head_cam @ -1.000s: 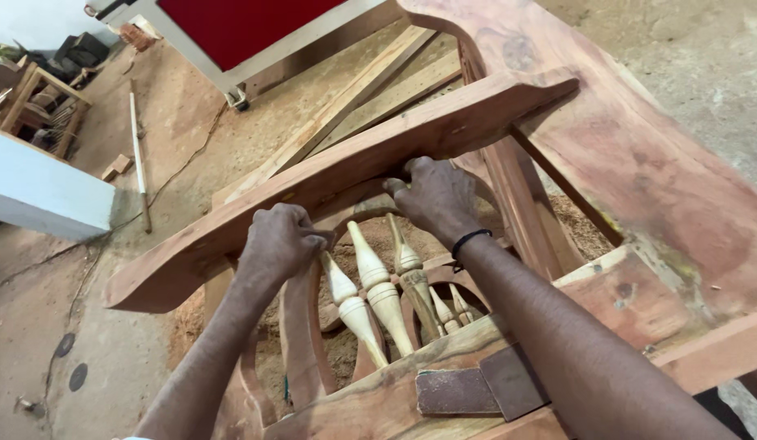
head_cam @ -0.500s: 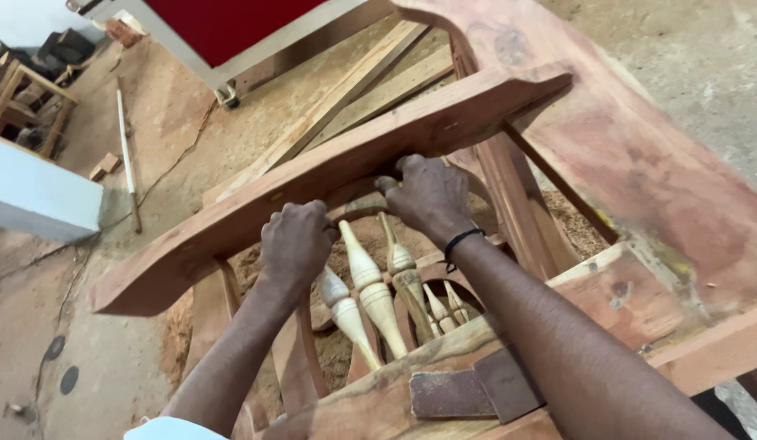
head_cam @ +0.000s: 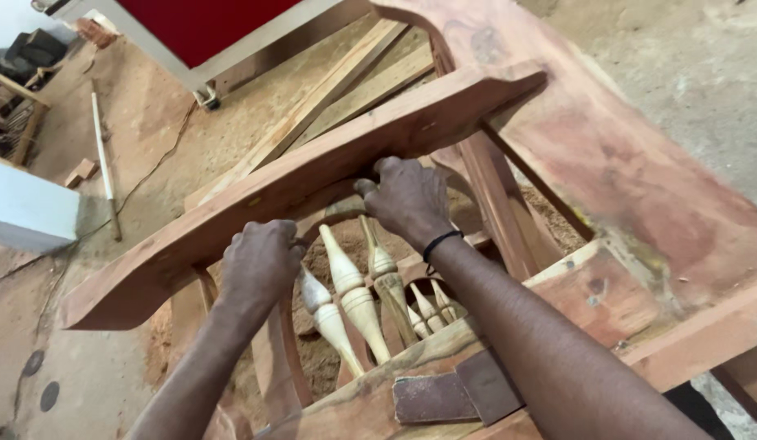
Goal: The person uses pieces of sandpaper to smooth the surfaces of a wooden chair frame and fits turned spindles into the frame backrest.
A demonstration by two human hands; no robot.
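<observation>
A reddish wooden chair frame lies across the view, its broad curved rail (head_cam: 297, 175) running from lower left to upper right. My left hand (head_cam: 260, 265) is closed against the rail's underside on the left. Under the rail's middle, my right hand (head_cam: 404, 200), a black band at its wrist, grips the curved arch piece. Several pale turned spindles (head_cam: 350, 297) stand in a row just below both hands, set into the lower rail (head_cam: 395, 371). Whether either hand holds something small is hidden.
Two dark sandpaper pieces (head_cam: 444, 395) lie on the lower rail near me. A wide reddish plank (head_cam: 639, 163) runs along the right. Long boards (head_cam: 330, 90) and a red-panelled machine (head_cam: 207, 33) lie beyond. A white block (head_cam: 24, 212) and sawdust-covered floor are at left.
The view has shifted, so the whole frame sits lower and further left in the picture. My left hand has slid slightly down along the rail; my right hand keeps its grip.
</observation>
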